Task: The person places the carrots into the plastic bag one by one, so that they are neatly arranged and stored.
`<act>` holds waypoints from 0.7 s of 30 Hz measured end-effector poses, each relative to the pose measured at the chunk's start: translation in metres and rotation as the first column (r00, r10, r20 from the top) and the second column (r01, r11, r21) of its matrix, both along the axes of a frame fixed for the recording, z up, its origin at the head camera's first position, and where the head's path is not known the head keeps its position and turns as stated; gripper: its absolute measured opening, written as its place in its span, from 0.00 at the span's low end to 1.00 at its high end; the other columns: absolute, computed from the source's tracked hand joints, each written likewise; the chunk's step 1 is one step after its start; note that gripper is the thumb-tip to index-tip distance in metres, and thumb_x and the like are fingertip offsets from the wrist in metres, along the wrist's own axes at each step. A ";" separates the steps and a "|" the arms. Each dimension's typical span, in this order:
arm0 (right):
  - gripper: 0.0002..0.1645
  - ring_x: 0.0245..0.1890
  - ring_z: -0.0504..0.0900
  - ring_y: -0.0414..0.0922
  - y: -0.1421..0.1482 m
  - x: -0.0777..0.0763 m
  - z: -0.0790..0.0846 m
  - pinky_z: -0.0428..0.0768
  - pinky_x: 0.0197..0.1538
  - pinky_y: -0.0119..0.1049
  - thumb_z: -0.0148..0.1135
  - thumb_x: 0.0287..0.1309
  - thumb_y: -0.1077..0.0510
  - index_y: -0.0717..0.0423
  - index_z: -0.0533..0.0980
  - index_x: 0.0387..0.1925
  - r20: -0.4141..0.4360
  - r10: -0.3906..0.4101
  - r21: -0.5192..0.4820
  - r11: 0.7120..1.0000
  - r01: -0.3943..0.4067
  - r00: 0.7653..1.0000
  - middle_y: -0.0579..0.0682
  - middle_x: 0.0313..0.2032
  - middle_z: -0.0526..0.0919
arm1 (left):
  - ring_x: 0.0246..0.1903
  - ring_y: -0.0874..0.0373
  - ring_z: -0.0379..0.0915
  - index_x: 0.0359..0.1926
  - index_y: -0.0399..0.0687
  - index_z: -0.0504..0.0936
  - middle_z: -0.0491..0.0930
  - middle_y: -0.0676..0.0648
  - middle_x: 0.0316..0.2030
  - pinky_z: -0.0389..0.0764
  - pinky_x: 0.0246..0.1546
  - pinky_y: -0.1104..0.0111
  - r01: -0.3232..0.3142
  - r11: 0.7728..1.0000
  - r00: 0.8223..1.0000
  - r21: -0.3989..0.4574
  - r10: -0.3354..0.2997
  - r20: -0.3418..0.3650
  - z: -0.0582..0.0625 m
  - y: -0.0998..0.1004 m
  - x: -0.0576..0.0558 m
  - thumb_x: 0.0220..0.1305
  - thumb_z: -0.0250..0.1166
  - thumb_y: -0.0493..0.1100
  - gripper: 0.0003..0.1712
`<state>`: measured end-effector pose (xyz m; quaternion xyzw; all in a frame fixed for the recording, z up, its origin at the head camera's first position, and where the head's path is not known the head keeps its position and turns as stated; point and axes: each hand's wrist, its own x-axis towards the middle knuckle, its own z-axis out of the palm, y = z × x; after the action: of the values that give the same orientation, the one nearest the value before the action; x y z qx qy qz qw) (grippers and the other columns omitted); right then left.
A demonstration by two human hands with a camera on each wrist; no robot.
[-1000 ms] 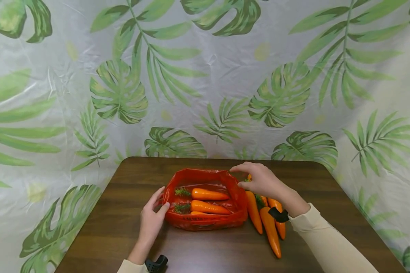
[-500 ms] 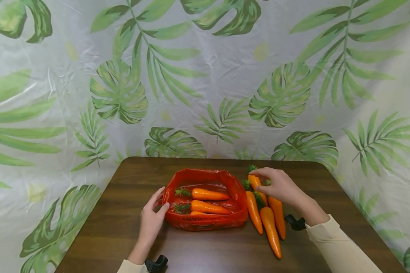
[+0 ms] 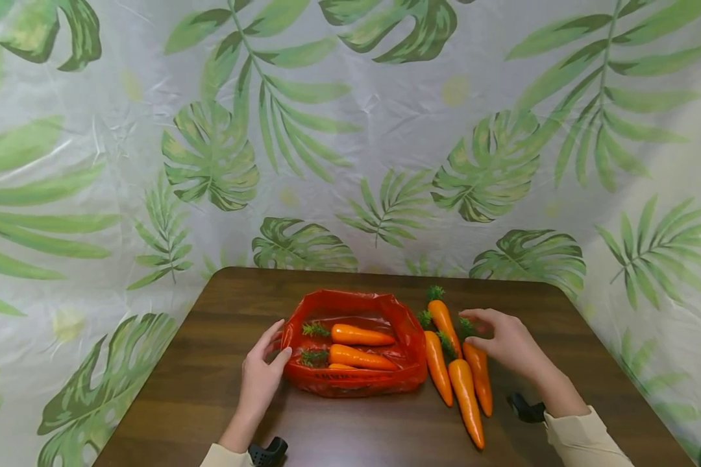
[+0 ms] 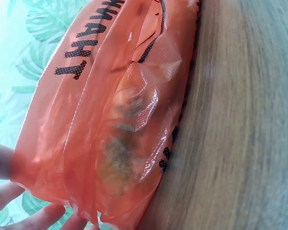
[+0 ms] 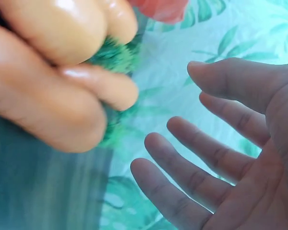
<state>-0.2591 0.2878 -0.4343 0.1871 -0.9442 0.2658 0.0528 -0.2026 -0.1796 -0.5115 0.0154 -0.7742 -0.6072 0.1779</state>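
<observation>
A red plastic bag lies with its mouth gaping upward in the head view, with carrots with green tops inside. My left hand holds the bag's left end, thumb at the rim and fingers along the side; in the left wrist view, fingertips show partly through the translucent film. To the right of the bag, several carrots lie loosely together. My right hand hovers near the top of the rightmost carrot, its fingers spread with nothing between them in the right wrist view.
The brown wooden table has rounded far corners. Behind it hangs a leaf-patterned sheet. Each wrist wears a black device. One carrot of the loose group lies farther back.
My right hand has moved from beside the bag's right rim across the loose carrots to the rightmost one, uncovering the carrot at the back. My left hand has stayed at the bag.
</observation>
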 end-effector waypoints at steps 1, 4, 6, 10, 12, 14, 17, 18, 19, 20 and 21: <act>0.30 0.48 0.82 0.56 0.003 0.000 -0.003 0.83 0.41 0.51 0.73 0.58 0.56 0.49 0.77 0.63 0.001 -0.010 -0.002 1.000 0.010 1.000 0.55 0.56 0.82 | 0.54 0.44 0.78 0.67 0.56 0.77 0.79 0.42 0.59 0.84 0.47 0.60 0.001 1.000 1.000 0.001 -0.001 0.000 0.000 0.000 0.000 0.65 0.67 0.33 0.31; 0.30 0.47 0.83 0.57 0.008 0.000 -0.011 0.84 0.38 0.48 0.72 0.59 0.55 0.50 0.77 0.63 0.009 -0.032 -0.018 0.999 0.032 0.999 0.56 0.57 0.81 | 0.54 0.45 0.78 0.67 0.57 0.77 0.79 0.42 0.59 0.84 0.47 0.60 -0.003 1.000 1.000 0.000 0.003 0.001 0.000 0.000 0.000 0.65 0.67 0.33 0.31; 0.30 0.47 0.84 0.58 0.011 0.000 -0.016 0.84 0.37 0.47 0.73 0.59 0.55 0.51 0.77 0.63 0.014 -0.041 -0.036 0.998 0.041 0.999 0.57 0.57 0.81 | 0.55 0.45 0.78 0.67 0.58 0.77 0.79 0.43 0.59 0.84 0.48 0.60 -0.005 1.000 1.000 -0.002 0.005 -0.004 0.000 0.000 -0.001 0.65 0.67 0.33 0.31; 0.30 0.46 0.84 0.57 0.016 0.001 -0.027 0.84 0.37 0.48 0.73 0.58 0.53 0.52 0.78 0.62 0.014 -0.066 -0.051 0.996 0.067 0.998 0.58 0.57 0.81 | 0.54 0.45 0.79 0.66 0.57 0.77 0.79 0.42 0.58 0.84 0.48 0.60 -0.006 1.000 1.000 0.003 0.006 -0.014 -0.001 0.000 -0.002 0.65 0.67 0.32 0.31; 0.30 0.45 0.85 0.57 0.019 0.001 -0.032 0.84 0.37 0.48 0.74 0.58 0.53 0.52 0.78 0.61 0.017 -0.087 -0.050 0.995 0.088 0.996 0.58 0.56 0.82 | 0.54 0.45 0.78 0.66 0.57 0.77 0.79 0.42 0.58 0.84 0.47 0.61 -0.004 1.000 1.000 0.005 0.004 -0.013 -0.002 -0.001 -0.002 0.65 0.67 0.32 0.31; 0.30 0.45 0.85 0.56 0.021 0.001 -0.037 0.84 0.37 0.49 0.74 0.57 0.53 0.51 0.78 0.61 0.020 -0.107 -0.043 0.993 0.107 0.994 0.58 0.56 0.82 | 0.55 0.45 0.78 0.66 0.58 0.77 0.79 0.42 0.58 0.84 0.47 0.61 -0.003 1.000 1.000 0.005 0.003 -0.011 -0.002 -0.001 -0.002 0.65 0.68 0.32 0.31; 0.31 0.45 0.85 0.56 0.024 0.000 -0.044 0.84 0.37 0.48 0.74 0.57 0.51 0.51 0.78 0.62 0.038 -0.130 -0.035 0.991 0.131 0.991 0.59 0.56 0.82 | 0.55 0.44 0.78 0.67 0.56 0.77 0.79 0.41 0.58 0.84 0.47 0.60 0.000 1.000 1.000 0.004 0.001 -0.013 0.002 0.000 0.002 0.65 0.67 0.32 0.31; 0.31 0.45 0.85 0.56 0.025 0.000 -0.047 0.84 0.37 0.49 0.74 0.57 0.51 0.52 0.78 0.62 0.044 -0.135 -0.033 0.990 0.137 0.990 0.59 0.56 0.82 | 0.55 0.44 0.78 0.67 0.55 0.77 0.79 0.41 0.58 0.84 0.47 0.60 -0.001 1.000 1.000 0.003 0.001 -0.015 0.002 0.001 0.002 0.65 0.67 0.32 0.31; 0.31 0.46 0.85 0.56 0.026 0.000 -0.049 0.84 0.37 0.49 0.74 0.57 0.50 0.51 0.78 0.62 0.051 -0.141 -0.030 0.989 0.143 0.989 0.58 0.56 0.82 | 0.55 0.44 0.78 0.67 0.54 0.77 0.79 0.41 0.58 0.84 0.47 0.60 0.000 1.000 1.000 0.006 0.000 -0.018 0.002 0.001 0.001 0.65 0.67 0.32 0.31; 0.32 0.45 0.85 0.55 0.026 0.000 -0.050 0.84 0.37 0.49 0.74 0.57 0.49 0.52 0.78 0.62 0.059 -0.146 -0.030 0.989 0.148 0.988 0.58 0.56 0.82 | 0.54 0.44 0.78 0.67 0.53 0.77 0.79 0.41 0.58 0.84 0.47 0.61 0.001 1.000 1.000 0.008 -0.001 -0.021 0.002 0.001 0.001 0.65 0.67 0.32 0.30; 0.32 0.45 0.85 0.55 0.027 0.000 -0.052 0.84 0.37 0.49 0.74 0.57 0.48 0.51 0.78 0.62 0.065 -0.150 -0.028 0.988 0.152 0.986 0.58 0.56 0.82 | 0.54 0.44 0.78 0.67 0.53 0.77 0.79 0.41 0.58 0.84 0.47 0.61 0.003 1.000 1.000 0.010 -0.003 -0.021 0.002 0.001 0.001 0.65 0.67 0.31 0.30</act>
<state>-0.2588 0.3147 -0.4866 0.1055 -0.9525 0.2821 0.0461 -0.2016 -0.1790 -0.5092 0.0089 -0.7691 -0.6116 0.1851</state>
